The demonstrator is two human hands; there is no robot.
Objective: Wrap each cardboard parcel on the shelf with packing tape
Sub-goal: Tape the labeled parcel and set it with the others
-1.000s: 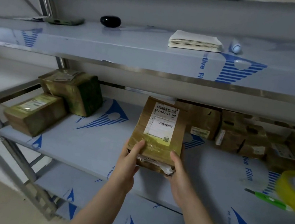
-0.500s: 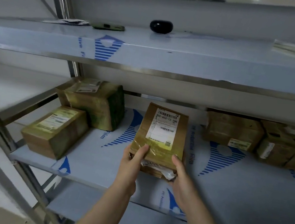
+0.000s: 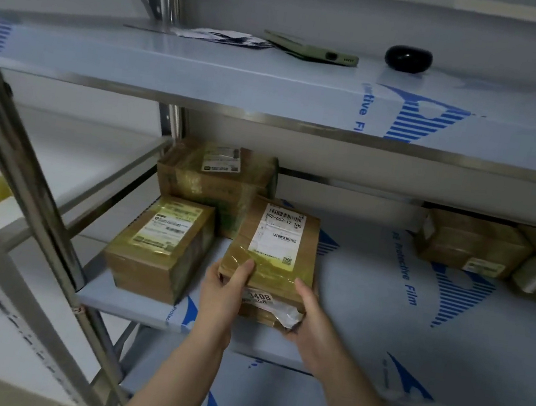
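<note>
Parcel (image 3: 274, 248), held over the middle shelf (image 3: 364, 319) just right of two taped parcels. Its long axis runs from the person toward the back of the shelf. The labelled face is up, with the barcode end farthest away and the print reading upright to the wearer. The left hand (image 3: 224, 294) grips the near left corner, thumb on top. The right hand (image 3: 311, 315) grips the near right corner, beside a loose white flap on the end face. Whether the parcel rests on the shelf cannot be told. The middle shelf also holds a front box (image 3: 164, 243), a rear box (image 3: 218, 178) and further boxes (image 3: 471, 243) at right rear. The upper shelf (image 3: 210, 67) carries a phone (image 3: 310, 50), papers (image 3: 221, 37) and a black oval object (image 3: 408, 59).
</note>
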